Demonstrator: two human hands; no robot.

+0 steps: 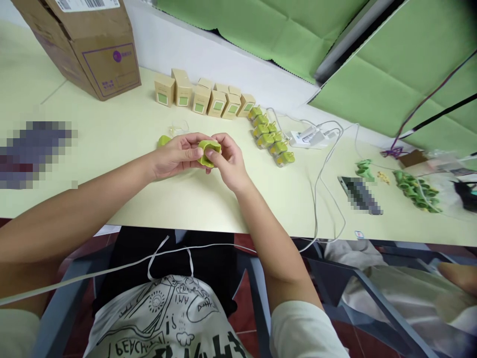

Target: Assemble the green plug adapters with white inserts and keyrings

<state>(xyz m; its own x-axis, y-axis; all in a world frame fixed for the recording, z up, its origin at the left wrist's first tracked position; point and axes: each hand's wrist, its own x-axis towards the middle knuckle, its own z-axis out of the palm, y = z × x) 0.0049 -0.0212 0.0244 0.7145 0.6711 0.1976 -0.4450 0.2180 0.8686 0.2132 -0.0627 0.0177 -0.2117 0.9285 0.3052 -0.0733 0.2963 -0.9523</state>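
Observation:
Both my hands meet over the pale table (122, 124) and grip one small green plastic piece (208, 150). My left hand (178, 155) pinches its left side with thumb and fingers. My right hand (228, 161) closes on its right side, thumb on the lower edge. Another green piece (163, 140) lies on the table just behind my left hand, partly hidden by it.
A row of small tan boxes (203, 98) stands behind my hands, with several green pieces (271, 137) lined up to its right. A large cardboard box (89, 44) sits at the back left. White cables (320, 174) and a white charger (311, 136) lie right; more green parts (417, 191) far right.

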